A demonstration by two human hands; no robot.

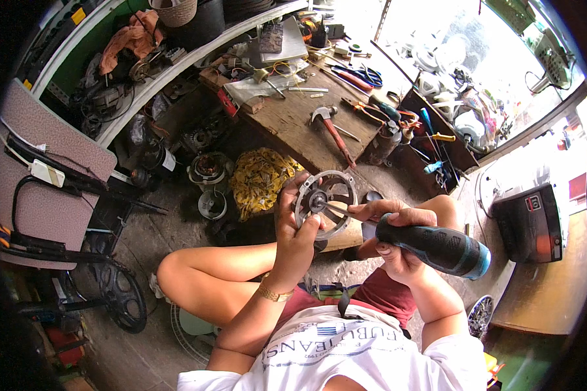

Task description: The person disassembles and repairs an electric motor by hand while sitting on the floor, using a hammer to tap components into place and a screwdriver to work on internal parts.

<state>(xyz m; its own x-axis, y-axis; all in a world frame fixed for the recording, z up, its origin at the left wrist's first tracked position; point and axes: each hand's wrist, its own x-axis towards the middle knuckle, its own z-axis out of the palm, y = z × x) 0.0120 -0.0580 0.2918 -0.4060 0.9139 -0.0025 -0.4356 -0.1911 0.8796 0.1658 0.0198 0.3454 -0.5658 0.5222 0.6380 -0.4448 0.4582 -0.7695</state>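
Observation:
My left hand grips a round, open-spoked metal housing by its left side, upright in front of me. At the middle of the housing is a dark hub. My right hand is closed round a screwdriver with a thick black and teal handle; its metal shank points left, and the tip meets the hub. Just beyond the housing, a hammer with a red handle lies on the worn wooden bench.
Pliers and scissors lie on the bench, beside a tool box. Motor parts and a crumpled yellow cloth are on the floor. A folded chair or board stands left; a black case sits right.

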